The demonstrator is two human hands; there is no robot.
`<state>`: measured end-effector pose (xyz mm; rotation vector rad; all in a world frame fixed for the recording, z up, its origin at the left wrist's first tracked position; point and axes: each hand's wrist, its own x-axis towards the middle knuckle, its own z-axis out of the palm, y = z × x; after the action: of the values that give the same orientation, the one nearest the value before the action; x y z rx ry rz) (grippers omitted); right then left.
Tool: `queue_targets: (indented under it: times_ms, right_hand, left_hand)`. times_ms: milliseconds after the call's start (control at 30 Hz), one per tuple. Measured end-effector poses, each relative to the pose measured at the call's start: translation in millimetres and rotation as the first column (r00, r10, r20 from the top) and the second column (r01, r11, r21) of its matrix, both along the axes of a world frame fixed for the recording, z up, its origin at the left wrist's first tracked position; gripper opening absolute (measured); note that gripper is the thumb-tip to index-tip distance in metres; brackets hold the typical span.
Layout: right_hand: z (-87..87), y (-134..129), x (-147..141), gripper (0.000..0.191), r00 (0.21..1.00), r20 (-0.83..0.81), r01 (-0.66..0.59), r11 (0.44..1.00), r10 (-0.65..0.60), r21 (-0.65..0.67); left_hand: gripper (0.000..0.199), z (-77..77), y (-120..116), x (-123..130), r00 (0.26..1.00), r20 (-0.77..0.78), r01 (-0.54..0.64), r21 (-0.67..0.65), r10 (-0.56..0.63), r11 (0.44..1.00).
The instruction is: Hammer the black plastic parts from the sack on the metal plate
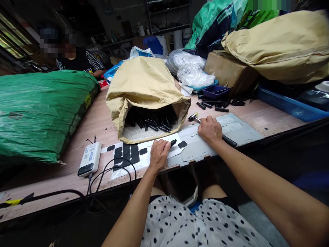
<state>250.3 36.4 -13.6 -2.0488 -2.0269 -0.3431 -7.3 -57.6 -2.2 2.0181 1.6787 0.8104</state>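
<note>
Jutting from the closed grip of the left hand [159, 155], a small black piece [174, 142] is held at the right end of a white sheet [145, 160] dotted with black patches [126, 150], near the front edge of the desk [276, 115]. A hammer [193, 117] is clasped by the right hand [210, 128] over a grey plate [238, 127]. Beyond the sheet, slim black parts [154, 127] are contained in a tan sack [144, 82], its mouth turned toward the hands.

Bright tabletop [51, 178], dim background [118, 20], stretched edges
</note>
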Motion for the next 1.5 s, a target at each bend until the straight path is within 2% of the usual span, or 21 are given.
queue_targets:
  times_ms: [367,633,1000,1300,1400,1500]
  right_hand:
    - [0.2,-0.8,-0.6,0.033,1.000,-0.002,0.001,1.000,-0.001,0.000]
    - [0.3,-0.9,-0.6,0.031,1.000,-0.011,0.006,1.000,-0.006,0.017]
    - [0.5,-0.3,-0.8,0.029,1.000,0.006,-0.002,0.999,0.002,0.040]
    - [0.6,0.3,-0.6,0.028,1.000,-0.001,-0.005,0.999,0.005,0.036]
    - [0.2,1.3,-0.6,0.029,1.000,-0.014,-0.004,0.999,0.004,0.034]
    - [0.6,1.9,-0.9,0.029,1.000,-0.027,0.001,1.000,0.000,0.028]
  left_hand:
    - [0.037,1.7,0.4,0.6,1.000,-0.029,-0.013,0.007,0.013,1.000]
    - [0.007,1.3,-1.6,-0.5,0.998,0.060,-0.004,0.030,0.002,1.000]
    - [0.022,6.0,-0.5,0.6,0.997,0.071,-0.005,-0.006,0.006,1.000]
    - [0.010,-0.7,1.3,-1.3,0.999,0.046,0.014,0.009,-0.014,1.000]
    - [0.024,-2.6,4.2,-3.1,0.998,0.061,0.016,-0.002,-0.016,1.000]
    - [0.036,7.4,-1.5,-5.2,0.979,0.205,-0.021,0.025,0.016,0.999]
